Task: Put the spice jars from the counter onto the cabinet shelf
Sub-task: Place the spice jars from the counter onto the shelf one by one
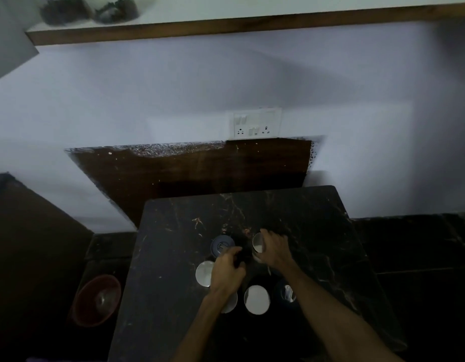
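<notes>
My right hand (pixel 274 248) is wrapped around a white-lidded jar (pixel 259 246), tilted on the dark counter (pixel 317 231). My left hand (pixel 227 271) curls over something dark beside it; I cannot tell what. A blue-lidded jar (pixel 221 244) and more white lids (pixel 256 299) stand close by. The shelf (pixel 226 27) runs high above.

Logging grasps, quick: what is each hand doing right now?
Left hand: closed around a dark object; what it is cannot be told.
Right hand: closed on a silver-lidded jar.
</notes>
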